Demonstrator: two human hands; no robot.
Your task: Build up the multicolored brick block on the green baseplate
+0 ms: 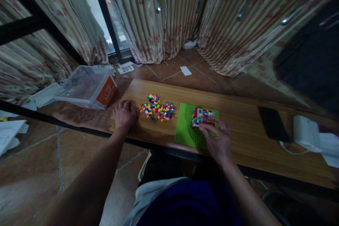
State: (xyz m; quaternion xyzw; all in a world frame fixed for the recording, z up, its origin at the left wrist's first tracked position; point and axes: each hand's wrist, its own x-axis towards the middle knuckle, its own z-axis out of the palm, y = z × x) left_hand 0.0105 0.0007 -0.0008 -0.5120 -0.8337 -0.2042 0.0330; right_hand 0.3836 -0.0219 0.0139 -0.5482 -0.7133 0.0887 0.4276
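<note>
Blue clothing point(185, 204) at bottom centre. Right of centre, touches brick model point(200, 114) over green baseplate point(186, 130) with bent-fingered right hand point(218, 139), pinch unclear, partly blocking both; rests left hand point(124, 114), fingers loosely curled, between loose bricks point(156, 108) and clear box point(84, 86).

bin point(79, 86) | orange label point(107, 92): blurred characters || white card point(122, 71): QR code point(126, 68)
</note>
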